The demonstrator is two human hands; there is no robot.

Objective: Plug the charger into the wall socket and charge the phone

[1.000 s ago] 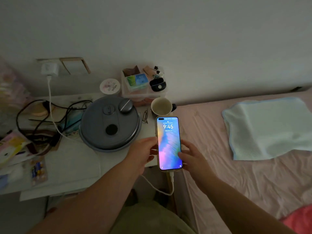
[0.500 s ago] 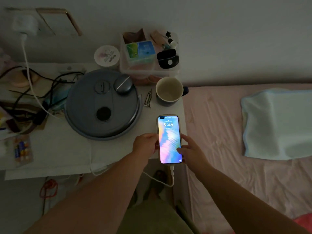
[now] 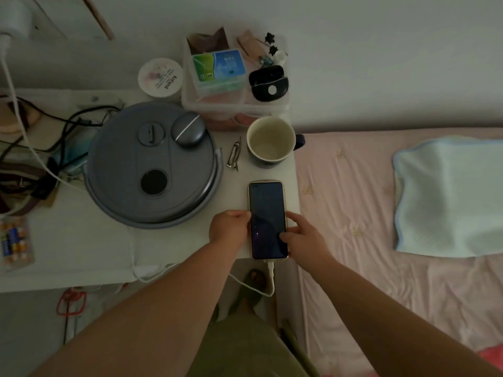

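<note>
The phone [image 3: 265, 205] lies face up at the right front corner of the white table [image 3: 81, 246], its screen dark. A white cable [image 3: 253, 288] is plugged into its bottom end and loops below the table edge. My left hand [image 3: 230, 227] grips the phone's left side. My right hand [image 3: 302, 235] holds the right side, thumb on the screen. The white charger [image 3: 13, 20] sits in the wall socket at the top left, and its cable runs down across the table.
A round grey lidded pot [image 3: 152, 170] stands left of the phone, an empty mug [image 3: 269, 141] and hair clips [image 3: 234, 157] behind it. A clear box [image 3: 234, 77] of small items is by the wall. Tangled black cords [image 3: 54, 126] lie left. A pink bed [image 3: 381, 268] is at right.
The phone's lit screen has gone dark. The phone has been lowered onto the table's corner, with both hands still on it. The view has tilted down towards the table.
</note>
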